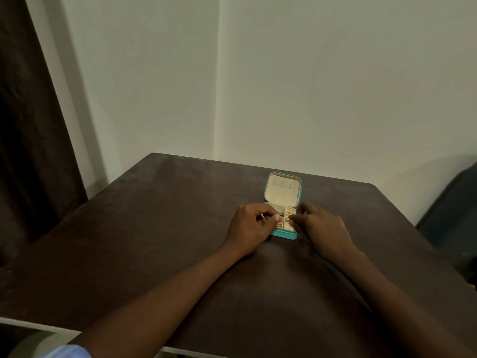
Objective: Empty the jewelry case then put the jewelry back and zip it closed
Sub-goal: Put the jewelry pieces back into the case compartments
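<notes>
A small teal jewelry case [284, 234] lies open on the dark table [154, 228], its cream-lined lid [283, 189] standing up toward the wall. Gold pieces [289, 212] and a dark piece [281, 214] show in its compartments. My left hand [251, 226] rests at the case's left side, fingers curled, with a small silvery item [262, 217] pinched in them. My right hand [320, 224] is at the case's right side, fingertips reaching into the tray among the gold pieces; whether it grips one is hidden.
The table stands against a pale wall [309, 99]. A dark curtain [31, 125] hangs at the left, and a dark chair or bag [454, 215] sits past the table's right edge. A white shelf edge [33, 326] shows at the near left.
</notes>
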